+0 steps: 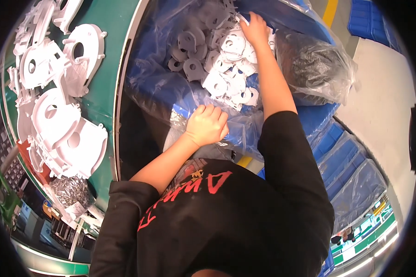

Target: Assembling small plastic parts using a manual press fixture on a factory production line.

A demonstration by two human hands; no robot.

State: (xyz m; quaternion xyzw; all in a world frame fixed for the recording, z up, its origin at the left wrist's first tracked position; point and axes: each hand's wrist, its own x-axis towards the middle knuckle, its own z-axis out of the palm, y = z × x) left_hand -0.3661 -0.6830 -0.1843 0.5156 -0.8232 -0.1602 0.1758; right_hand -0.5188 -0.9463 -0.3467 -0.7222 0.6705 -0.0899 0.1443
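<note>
My right hand point(255, 28) reaches into the far side of a blue bin lined with clear plastic. Its thumb and fingers are closed around the edge of a white plastic housing part point(241, 19), partly hidden by the hand. Below and left of it lies a heap of similar white plastic parts point(233, 46), flat, with round holes. Over the bin's near edge, my left hand point(208, 124) is curled into a fist on the clear plastic liner point(242, 131); its fingertips are hidden.
On the left, a green-topped table point(107, 87) carries stacked white housings point(55, 113) and a clear bag of small metal pieces point(71, 193). A bunched clear plastic bag point(314, 64) sits right of the bin. Blue crates point(342, 152) stand at the right, partly covered in plastic.
</note>
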